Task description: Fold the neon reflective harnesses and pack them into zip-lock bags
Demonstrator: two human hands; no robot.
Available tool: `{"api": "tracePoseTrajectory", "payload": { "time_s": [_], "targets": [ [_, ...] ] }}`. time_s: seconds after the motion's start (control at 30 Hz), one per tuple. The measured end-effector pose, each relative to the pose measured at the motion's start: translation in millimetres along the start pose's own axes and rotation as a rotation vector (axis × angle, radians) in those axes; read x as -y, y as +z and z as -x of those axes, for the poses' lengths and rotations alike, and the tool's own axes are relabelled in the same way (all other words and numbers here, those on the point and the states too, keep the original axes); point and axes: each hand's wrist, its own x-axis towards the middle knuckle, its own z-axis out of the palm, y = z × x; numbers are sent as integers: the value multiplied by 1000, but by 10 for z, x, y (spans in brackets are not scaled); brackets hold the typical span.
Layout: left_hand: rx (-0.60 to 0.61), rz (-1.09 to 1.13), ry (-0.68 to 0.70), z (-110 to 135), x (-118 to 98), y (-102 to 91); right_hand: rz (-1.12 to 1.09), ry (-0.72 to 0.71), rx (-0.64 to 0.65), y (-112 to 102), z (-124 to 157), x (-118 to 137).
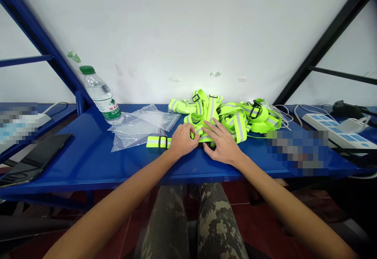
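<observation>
A heap of neon-yellow reflective straps (pixel 240 123) with grey stripes and black buckles lies on the blue table. My left hand (pixel 184 139) is closed, with its fingers curled around a strap at the near side of the heap. From beneath that hand a flat strap end with a black buckle (pixel 163 141) sticks out to the left. My right hand (pixel 221 143) rests against the front of the heap, its fingers spread over the straps. Its thumb is beside a dark piece whose kind I cannot make out.
Clear plastic bags (pixel 141 123) lie left of the straps, beside a water bottle (pixel 101 94) with a green cap. A black tablet-like device (pixel 37 159) is at the far left. White power strips (pixel 338 131) and cables stand at the sides. Blue table (pixel 118 170) meets a white wall.
</observation>
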Motion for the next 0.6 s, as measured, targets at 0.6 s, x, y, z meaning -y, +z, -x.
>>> {"api": "tracePoseTrajectory", "payload": {
  "time_s": [0.6],
  "targets": [
    [134,-455,63,130,-82,-342,-208,-195,229,60,-30,-55]
  ]
}}
